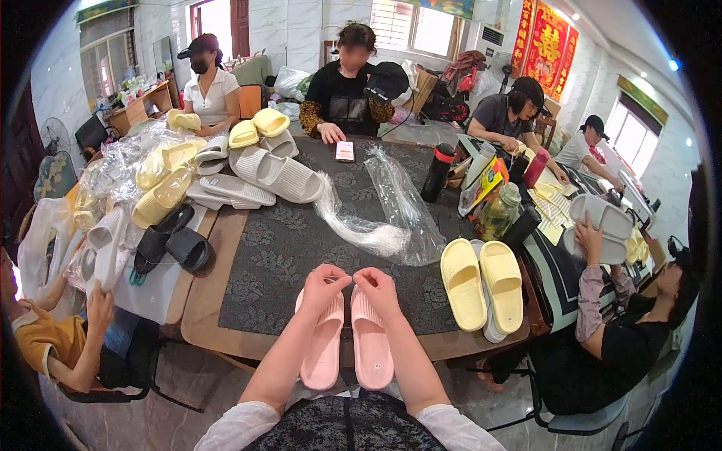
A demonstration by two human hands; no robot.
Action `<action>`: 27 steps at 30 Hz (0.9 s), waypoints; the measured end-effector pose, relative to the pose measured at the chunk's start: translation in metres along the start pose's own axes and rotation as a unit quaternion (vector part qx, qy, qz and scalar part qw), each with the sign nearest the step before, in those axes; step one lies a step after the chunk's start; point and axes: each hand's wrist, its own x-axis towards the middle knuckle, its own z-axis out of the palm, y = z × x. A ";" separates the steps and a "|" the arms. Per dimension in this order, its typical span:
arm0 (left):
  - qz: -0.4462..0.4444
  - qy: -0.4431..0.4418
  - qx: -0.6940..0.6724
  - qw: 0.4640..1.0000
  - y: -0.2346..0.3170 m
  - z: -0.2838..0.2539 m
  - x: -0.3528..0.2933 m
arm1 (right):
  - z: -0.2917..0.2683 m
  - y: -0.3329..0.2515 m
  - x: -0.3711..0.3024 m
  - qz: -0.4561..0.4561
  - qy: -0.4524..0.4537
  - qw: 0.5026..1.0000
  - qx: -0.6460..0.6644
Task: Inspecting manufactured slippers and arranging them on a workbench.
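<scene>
A pair of pink slippers, the left slipper (pixel 322 353) and the right slipper (pixel 371 347), lies side by side at the near table edge, heels toward me. Over the strap of the left one, my left hand (pixel 323 287) is closed in a pinch. My right hand (pixel 377 290) is pinched the same way over the other strap, fingertips almost meeting the left hand's. Whatever lies between the fingers, if anything, is too small to make out. Just beyond, a bundle of thin clear plastic strands (pixel 376 239) rests on the dark patterned mat (pixel 278 255).
Yellow slippers (pixel 463 286) stand to the right, on a grey pair. Grey slippers (pixel 282 174), black slippers (pixel 189 249) and bagged yellow ones heap up at left. A clear plastic bag (pixel 398 199), phone (pixel 344 151) and black bottle (pixel 438 173) lie farther off. Several people sit around the table.
</scene>
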 end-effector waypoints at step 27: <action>0.006 0.051 -0.051 0.997 -0.009 0.000 0.002 | -0.001 0.008 0.003 -0.001 0.077 0.997 0.009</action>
